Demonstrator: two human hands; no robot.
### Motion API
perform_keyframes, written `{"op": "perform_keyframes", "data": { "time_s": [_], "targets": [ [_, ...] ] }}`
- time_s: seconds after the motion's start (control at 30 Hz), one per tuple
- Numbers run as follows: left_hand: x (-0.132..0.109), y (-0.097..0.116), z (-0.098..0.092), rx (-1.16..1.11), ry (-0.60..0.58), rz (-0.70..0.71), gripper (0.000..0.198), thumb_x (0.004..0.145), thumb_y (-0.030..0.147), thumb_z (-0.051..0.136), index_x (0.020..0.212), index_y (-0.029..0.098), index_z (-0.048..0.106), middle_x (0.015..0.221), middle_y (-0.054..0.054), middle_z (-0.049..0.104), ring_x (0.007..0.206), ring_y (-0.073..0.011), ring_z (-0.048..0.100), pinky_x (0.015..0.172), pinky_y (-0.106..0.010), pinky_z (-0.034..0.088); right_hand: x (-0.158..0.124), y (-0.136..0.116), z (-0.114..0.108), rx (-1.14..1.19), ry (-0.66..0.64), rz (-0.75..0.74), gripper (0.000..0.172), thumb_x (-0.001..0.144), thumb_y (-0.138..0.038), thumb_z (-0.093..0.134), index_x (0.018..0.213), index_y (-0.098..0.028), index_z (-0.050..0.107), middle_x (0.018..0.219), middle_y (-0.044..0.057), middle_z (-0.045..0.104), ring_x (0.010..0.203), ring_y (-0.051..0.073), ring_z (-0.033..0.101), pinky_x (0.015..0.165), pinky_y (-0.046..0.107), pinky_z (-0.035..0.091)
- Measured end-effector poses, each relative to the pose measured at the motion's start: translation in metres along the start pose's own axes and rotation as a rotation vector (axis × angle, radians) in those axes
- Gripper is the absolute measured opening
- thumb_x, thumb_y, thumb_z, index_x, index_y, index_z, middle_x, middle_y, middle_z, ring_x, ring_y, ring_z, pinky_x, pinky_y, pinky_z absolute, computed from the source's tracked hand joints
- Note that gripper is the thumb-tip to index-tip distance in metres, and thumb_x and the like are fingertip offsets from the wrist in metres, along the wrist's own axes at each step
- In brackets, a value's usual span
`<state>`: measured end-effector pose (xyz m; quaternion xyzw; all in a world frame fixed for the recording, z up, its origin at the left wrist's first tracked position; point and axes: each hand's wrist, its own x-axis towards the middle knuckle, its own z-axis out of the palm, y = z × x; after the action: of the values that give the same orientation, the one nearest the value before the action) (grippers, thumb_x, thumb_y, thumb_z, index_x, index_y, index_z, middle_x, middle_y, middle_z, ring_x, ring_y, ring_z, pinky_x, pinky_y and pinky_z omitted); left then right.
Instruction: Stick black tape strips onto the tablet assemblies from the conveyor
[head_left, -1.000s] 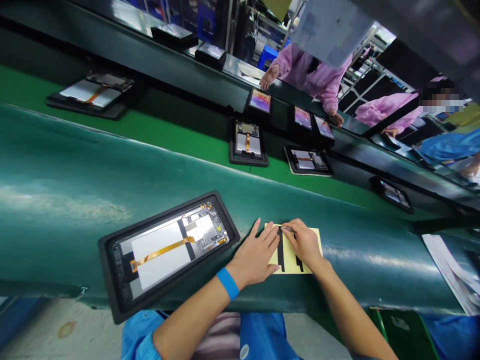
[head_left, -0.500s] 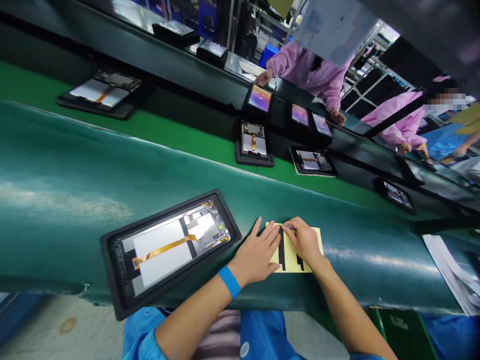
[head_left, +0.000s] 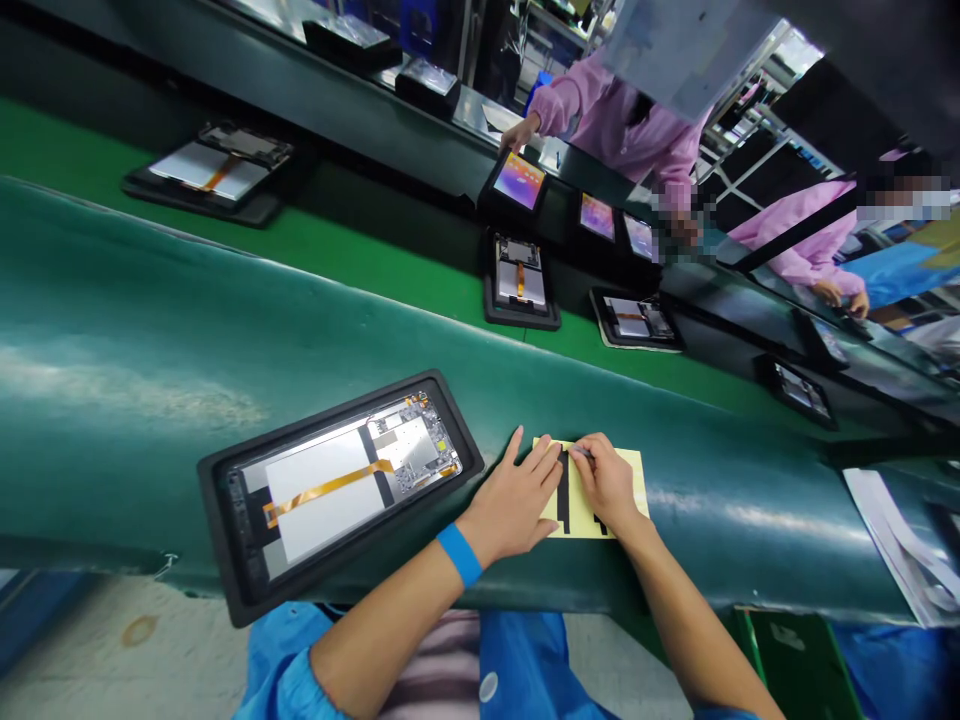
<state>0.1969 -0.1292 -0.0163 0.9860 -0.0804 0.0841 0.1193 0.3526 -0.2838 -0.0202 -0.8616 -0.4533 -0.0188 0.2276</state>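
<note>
A yellow backing sheet [head_left: 632, 485] with black adhesive strips [head_left: 563, 497] lies on the green bench. My left hand [head_left: 514, 500] rests on the sheet's left part, fingers stretched out and the tips near the top of a black strip. Beside it, the thumb and fingers of my right hand [head_left: 607, 485] are pinched at the strip's upper end. Something small and greyish shows at those fingertips, too little of it to name. Left of my hands, an opened tablet [head_left: 326, 487] with an orange ribbon cable sits in a black tray [head_left: 212, 515].
Beyond the bench edge, a green conveyor [head_left: 405, 275] carries several opened tablets, one of them [head_left: 519, 275] straight ahead. Across it, a person in pink [head_left: 577, 105] touches a lit tablet [head_left: 519, 183]. White paper strips [head_left: 889, 530] lie at the right.
The conveyor tablets have shifted slightly to the right. The person across has a hand on the lit tablet's tray. My hands have barely moved.
</note>
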Motion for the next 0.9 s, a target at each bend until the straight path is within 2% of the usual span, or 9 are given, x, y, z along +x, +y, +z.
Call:
{"op": "perform_keyframes", "data": {
  "time_s": [0.3,0.67,0.9],
  "targets": [
    [0.000,0.000,0.000,0.003,-0.002,0.000,0.074,0.095,0.060,0.052,0.149,0.009,0.048,0.161,-0.020,0.040,0.151,-0.0370,0.031,0.124,-0.064,0.012,-0.017,0.000,-0.003,0.036,0.110,-0.019,0.016,0.099,-0.028,0.049,0.088,-0.024,0.060,0.085,0.004,0.065,0.074,0.018,0.063,0.066,0.029,0.049],
    [0.001,0.002,-0.008,0.030,-0.016,-0.006,0.072,0.094,0.060,0.056,0.146,0.010,0.051,0.159,-0.020,0.043,0.149,-0.0361,0.035,0.123,-0.065,0.019,-0.041,-0.004,-0.015,0.076,0.343,-0.134,0.010,0.094,-0.019,0.053,0.088,-0.024,0.059,0.079,0.001,0.060,0.068,0.017,0.058,0.060,0.029,0.047],
    [-0.004,0.003,-0.007,-0.016,0.031,-0.030,0.075,0.094,0.061,0.055,0.147,0.008,0.049,0.161,-0.023,0.038,0.152,-0.0395,0.030,0.122,-0.065,0.016,-0.042,-0.007,-0.014,0.086,0.356,-0.065,0.010,0.096,-0.021,0.053,0.088,-0.023,0.059,0.080,0.002,0.060,0.068,0.017,0.058,0.060,0.029,0.046]
  ]
}}
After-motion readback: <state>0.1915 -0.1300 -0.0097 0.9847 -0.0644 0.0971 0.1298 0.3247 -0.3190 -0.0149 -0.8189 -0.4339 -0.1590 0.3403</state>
